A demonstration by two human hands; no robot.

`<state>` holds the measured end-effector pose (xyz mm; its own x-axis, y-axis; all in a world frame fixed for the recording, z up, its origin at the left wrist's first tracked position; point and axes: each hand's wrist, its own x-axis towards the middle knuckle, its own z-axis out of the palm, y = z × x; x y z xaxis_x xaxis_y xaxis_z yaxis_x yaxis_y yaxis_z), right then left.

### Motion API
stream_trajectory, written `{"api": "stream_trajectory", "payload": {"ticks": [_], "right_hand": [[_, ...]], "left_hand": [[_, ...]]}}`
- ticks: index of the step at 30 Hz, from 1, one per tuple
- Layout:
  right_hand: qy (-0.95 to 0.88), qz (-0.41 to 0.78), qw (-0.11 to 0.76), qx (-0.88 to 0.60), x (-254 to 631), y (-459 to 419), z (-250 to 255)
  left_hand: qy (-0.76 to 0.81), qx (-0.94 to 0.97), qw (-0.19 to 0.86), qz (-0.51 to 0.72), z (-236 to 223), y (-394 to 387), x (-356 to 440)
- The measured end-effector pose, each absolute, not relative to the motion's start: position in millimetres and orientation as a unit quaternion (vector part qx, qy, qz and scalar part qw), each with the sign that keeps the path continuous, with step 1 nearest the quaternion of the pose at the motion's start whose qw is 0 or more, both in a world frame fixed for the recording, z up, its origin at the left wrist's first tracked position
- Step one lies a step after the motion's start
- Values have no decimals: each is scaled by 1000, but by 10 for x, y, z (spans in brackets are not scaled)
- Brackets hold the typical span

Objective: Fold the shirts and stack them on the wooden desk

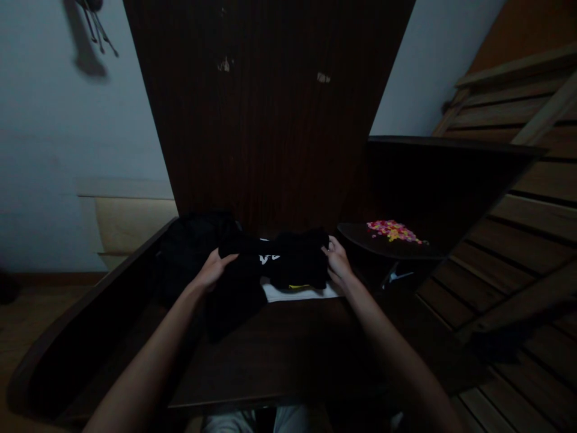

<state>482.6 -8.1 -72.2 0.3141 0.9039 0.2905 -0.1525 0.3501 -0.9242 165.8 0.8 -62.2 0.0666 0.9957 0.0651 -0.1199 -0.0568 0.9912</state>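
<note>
A black garment [297, 258] with a small white print is stretched between my two hands above the dark wooden desk. My left hand [211, 267] pinches its left end, thumb pointing inward. My right hand [337, 261] grips its right end. A thin yellow line shows along its lower edge. White cloth [288, 294] lies below it, mostly covered. More black fabric [234, 307] spreads beneath and to the left; I cannot tell whether it is part of the same garment. Next to my left hand sits a dark bundle [189, 252], too dim to make out.
A corner shelf [356, 234] at right bears a heap of pink, red and yellow petal-like pieces [394, 231]. The desk's raised side [99, 319] bounds the left. Wooden slats [527, 216] stand at far right, and a tall dark panel [270, 120] rises behind.
</note>
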Motion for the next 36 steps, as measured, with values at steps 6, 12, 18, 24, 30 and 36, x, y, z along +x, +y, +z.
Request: {"api": "stream_trajectory", "payload": {"ticks": [6,12,18,24,30,36], "right_hand": [[-463,344,702,-417,4952,-51,-186],[-467,286,696,-465,4952,-83,99],[-595,180,523,-583,5076,-15,-323],[-496,367,478,-625,5291,22,-893],[-560,551,372,-494,5080,-230,-895],[-759,369,272,-462,4909,-250,-981]], "left_hand": [[400,459,597,522,-113,-93,1602],[346,518,550,556,147,-63,1435],[494,587,408,495,-161,190,1407],[495,524,540,434,-597,40,1447],[422,726,484,246,-905,-163,1692],[377,815,358,258,-1199,-152,1808]]}}
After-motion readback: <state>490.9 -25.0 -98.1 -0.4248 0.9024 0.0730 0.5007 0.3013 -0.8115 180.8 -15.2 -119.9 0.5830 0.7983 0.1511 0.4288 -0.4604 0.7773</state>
